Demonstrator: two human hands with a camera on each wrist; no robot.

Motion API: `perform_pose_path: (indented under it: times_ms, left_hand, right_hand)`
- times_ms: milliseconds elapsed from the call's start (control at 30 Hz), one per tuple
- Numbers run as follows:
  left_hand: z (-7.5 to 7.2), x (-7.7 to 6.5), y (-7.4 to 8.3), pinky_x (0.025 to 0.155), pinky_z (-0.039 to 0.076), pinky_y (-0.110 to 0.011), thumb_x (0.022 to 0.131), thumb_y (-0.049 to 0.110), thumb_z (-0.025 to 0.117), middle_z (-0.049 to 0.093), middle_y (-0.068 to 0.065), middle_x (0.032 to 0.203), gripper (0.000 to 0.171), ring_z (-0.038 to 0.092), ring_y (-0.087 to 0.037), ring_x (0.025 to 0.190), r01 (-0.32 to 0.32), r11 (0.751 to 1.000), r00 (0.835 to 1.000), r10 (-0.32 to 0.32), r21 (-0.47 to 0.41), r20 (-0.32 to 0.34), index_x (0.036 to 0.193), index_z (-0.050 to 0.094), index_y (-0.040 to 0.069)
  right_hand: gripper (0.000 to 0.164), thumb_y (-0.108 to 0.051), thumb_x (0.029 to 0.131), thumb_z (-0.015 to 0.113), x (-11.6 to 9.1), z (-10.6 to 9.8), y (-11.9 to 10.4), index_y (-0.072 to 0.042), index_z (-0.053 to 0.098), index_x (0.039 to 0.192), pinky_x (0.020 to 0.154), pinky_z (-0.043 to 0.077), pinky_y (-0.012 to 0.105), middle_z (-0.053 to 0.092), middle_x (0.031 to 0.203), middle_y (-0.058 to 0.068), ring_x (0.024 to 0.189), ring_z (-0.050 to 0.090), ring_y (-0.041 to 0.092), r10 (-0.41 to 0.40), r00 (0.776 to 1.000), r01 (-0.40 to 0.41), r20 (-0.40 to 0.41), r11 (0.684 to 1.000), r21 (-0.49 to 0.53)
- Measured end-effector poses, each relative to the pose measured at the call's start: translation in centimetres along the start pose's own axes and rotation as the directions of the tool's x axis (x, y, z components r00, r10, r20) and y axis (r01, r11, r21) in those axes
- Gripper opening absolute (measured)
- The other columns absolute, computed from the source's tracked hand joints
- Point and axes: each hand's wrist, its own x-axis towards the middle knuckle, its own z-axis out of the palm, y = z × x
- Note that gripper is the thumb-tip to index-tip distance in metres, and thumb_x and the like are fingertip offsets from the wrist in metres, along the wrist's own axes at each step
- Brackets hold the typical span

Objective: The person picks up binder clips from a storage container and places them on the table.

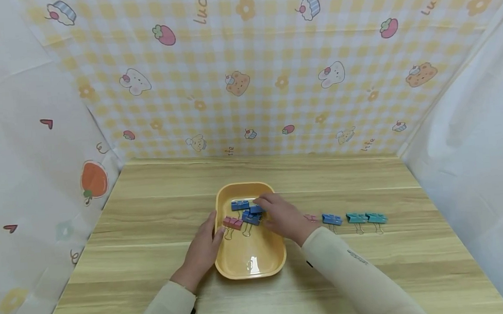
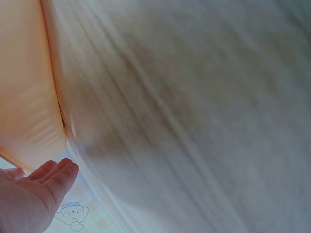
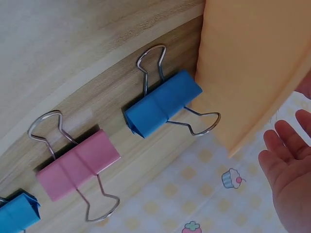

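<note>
Right hand (image 1: 284, 218): reaches over the tray's right rim, bent fingers at one end of a blue clip (image 1: 256, 209); cannot tell whether it grips.
Left hand (image 1: 202, 245): holds the tray's left wall, thumb over the rim, fingers nearly straight outside.
Tray (image 1: 241, 257): stands on the table (image 1: 149, 198); near half of its floor bare.
Clips in tray: three blue, one pink (image 1: 232, 223), grouped in the far half, some overlapping.
Clip row: on the table to the right; a blue clip (image 3: 163, 103) lies just beside the tray wall, little room between.
Hidden: that clip, in the head view, behind the right hand; the pink row clip (image 3: 77, 164) partly.
Cut off: another blue clip (image 3: 18, 214), at the right wrist view's edge.
</note>
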Motion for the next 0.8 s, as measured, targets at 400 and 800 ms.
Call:
perform_pose_path:
  times_ms: [400, 800]
  left_hand:
    - [-0.1, 0.0, 0.1, 0.113, 0.026, -0.055, 0.103, 0.026, 0.046, 0.031, -0.027, 0.151, 0.061, 0.031, -0.042, 0.139, 0.003, 1.000, 1.000, -0.003, -0.004, 0.002, 0.152, 0.021, 0.000]
    - [-0.1, 0.0, 0.3, 0.113, 0.025, -0.055, 0.103, 0.026, 0.046, 0.030, -0.025, 0.152, 0.061, 0.030, -0.041, 0.140, 0.018, 1.000, 1.000, -0.018, -0.015, 0.005, 0.153, 0.020, 0.001]
  right_hand:
    - [0.054, -0.002, 0.080, 0.073, 1.4, 0.7, 0.1, -0.003, 0.055, 0.131, 0.097, 0.048, 0.037, 0.054, 0.125, 0.012, 0.116, 0.051, 0.025, -0.090, 0.996, 0.091, 0.012, 0.992, -0.082]
    - [0.050, -0.008, 0.081, 0.076, 2.3, 0.9, 0.0, -0.004, 0.058, 0.127, 0.095, 0.049, 0.033, 0.057, 0.117, 0.009, 0.108, 0.048, 0.023, -0.083, 0.996, 0.090, 0.044, 0.979, -0.180]
